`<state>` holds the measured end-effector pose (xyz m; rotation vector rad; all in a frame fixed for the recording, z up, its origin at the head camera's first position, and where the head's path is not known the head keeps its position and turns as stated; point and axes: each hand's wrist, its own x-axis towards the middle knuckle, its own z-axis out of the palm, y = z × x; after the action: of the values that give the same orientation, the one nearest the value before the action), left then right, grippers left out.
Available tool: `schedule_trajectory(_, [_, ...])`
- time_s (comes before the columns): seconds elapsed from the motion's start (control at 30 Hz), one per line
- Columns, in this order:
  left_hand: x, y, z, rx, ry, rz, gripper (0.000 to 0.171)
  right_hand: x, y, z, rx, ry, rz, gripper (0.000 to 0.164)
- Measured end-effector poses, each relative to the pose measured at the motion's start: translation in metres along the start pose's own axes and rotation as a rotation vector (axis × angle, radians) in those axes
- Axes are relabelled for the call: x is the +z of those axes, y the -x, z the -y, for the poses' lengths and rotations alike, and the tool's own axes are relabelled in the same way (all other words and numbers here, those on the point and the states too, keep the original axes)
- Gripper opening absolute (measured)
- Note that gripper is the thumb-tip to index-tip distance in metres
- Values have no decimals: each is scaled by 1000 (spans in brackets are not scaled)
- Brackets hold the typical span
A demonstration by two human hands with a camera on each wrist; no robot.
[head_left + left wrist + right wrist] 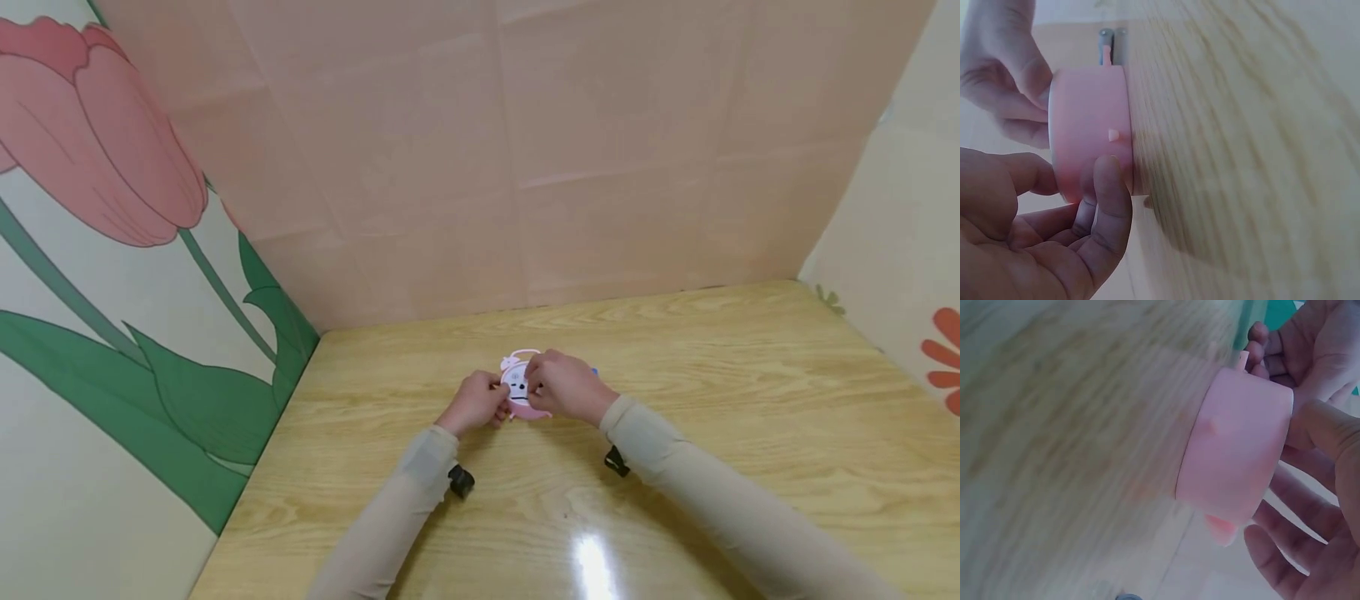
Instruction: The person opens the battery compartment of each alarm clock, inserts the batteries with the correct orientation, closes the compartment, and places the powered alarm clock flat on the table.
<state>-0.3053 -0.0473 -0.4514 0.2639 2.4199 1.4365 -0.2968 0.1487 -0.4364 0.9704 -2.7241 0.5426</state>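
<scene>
A pink alarm clock (529,411) lies flat on the wooden table, its white side with black marks facing up. From its left edge, my left hand (478,400) grips the clock, the thumb at the white rim and bent fingers against the pink casing (1091,119). My right hand (567,385) reaches over from the right. Its thumb and bent index finger meet at the white side, while the other fingers spread past the rim in the right wrist view. Whatever lies between those fingertips is hidden. A white handle loop (530,351) shows at the clock's far end.
A small blue thing (595,371) peeks out behind the right hand. Beyond the clock, in the left wrist view, is a grey round-ended thing (1106,39), kind unclear. The wooden table (720,367) meets a paper-covered back wall (525,208) and painted side walls.
</scene>
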Motion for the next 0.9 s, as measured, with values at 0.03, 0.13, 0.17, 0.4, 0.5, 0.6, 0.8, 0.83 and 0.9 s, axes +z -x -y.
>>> schedule_trajectory(0.03, [0,0,0,-1,-3,-1,22,0,0,0,-15,5,-11,8])
schedule_trajectory(0.13, [0,1,-1,-11,-11,1,22,1,0,-1,-56,31,-34,11])
schedule_trajectory(0.17, [0,0,-1,-12,-14,0,22,1,0,-1,-65,40,-39,13])
schedule_trajectory(0.4, [0,-2,1,-5,-47,-12,21,5,-3,-1,-128,101,-76,20])
schedule_trajectory(0.5, [0,-2,1,-2,-41,-11,21,6,-4,-1,-127,103,-83,20])
schedule_trajectory(0.6, [1,-3,2,1,-35,-8,22,6,-4,-2,-121,95,-86,19])
schedule_trajectory(0.8, [2,-4,3,12,-37,-14,23,9,-3,-4,-116,91,-93,21])
schedule_trajectory(0.83, [2,-4,4,10,-35,-15,23,10,-3,-5,-112,85,-95,21])
schedule_trajectory(0.9, [2,-4,5,8,-32,-14,23,11,-2,-4,-102,75,-93,21])
